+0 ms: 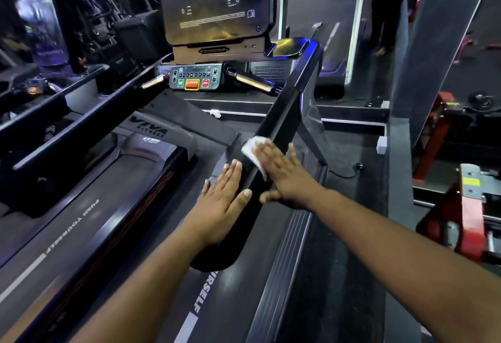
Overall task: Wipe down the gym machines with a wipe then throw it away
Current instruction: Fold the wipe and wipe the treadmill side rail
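A person stands on a treadmill [151, 207] in a dim gym; the right hand [282, 177], fingers straight and spread, presses a white wipe [253, 150] flat against the top of the black right handrail [282, 123]; the left hand [225, 196], also flat with fingers extended, rests on the same rail just below, holding nothing; the wipe shows beyond the right fingertips; ahead, the control panel [193, 79] carries green, red and yellow-edged buttons beneath the dark console screen [214, 1]; red equipment [471, 207] stands at right.
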`<state>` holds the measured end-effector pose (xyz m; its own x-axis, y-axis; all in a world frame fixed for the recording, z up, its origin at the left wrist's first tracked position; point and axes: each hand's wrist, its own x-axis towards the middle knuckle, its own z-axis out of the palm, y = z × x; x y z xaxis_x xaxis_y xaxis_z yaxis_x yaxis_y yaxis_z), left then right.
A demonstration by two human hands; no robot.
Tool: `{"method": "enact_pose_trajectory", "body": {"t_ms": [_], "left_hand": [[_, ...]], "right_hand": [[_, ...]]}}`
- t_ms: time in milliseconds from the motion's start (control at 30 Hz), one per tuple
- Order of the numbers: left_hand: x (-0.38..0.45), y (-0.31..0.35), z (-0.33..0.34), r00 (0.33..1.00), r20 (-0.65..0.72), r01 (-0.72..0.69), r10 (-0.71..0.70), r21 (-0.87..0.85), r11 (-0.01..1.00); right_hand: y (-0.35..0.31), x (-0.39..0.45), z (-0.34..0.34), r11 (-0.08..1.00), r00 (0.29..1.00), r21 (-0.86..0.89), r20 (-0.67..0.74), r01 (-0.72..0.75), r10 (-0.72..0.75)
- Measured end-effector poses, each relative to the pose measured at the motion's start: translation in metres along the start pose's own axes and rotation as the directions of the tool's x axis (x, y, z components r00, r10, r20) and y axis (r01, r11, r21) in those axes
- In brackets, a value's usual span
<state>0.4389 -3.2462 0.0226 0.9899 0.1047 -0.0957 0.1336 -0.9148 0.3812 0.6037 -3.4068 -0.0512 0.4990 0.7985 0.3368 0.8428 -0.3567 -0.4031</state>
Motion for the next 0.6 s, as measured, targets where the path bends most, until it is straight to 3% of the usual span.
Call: {"method": "enact_pose_trajectory", "body": {"t_ms": [100,267,400,467,600], "left_hand": [[0.000,0.003,0.001,1.000,0.004,0.019,-0.019,0.002,1.000],[-0.003,0.005,-0.002,1.000,-0.023,-0.002,0.000,-0.087,0.996],[-0.004,0.001,-0.004,0.999,-0.025,-0.043,0.040,-0.143,0.989],[-0.004,0.001,-0.003,0.999,-0.022,-0.032,0.030,-0.126,0.991],[-0.001,0.006,0.001,1.000,-0.023,0.008,-0.010,-0.092,0.996]], "right_hand": [[-0.003,0.017,0.000,0.950,0.969,0.236,-0.090,-0.204,0.231],[-0.094,-0.024,0.050,0.773,0.933,0.618,-0.176,-0.143,0.313],[-0.101,-0.044,0.080,0.779,0.941,0.617,-0.183,-0.115,0.284],[-0.085,-0.031,0.081,0.749,0.914,0.644,-0.195,-0.155,0.357],[-0.061,-0.005,0.068,0.426,0.779,0.856,-0.045,-0.293,0.626]]}}
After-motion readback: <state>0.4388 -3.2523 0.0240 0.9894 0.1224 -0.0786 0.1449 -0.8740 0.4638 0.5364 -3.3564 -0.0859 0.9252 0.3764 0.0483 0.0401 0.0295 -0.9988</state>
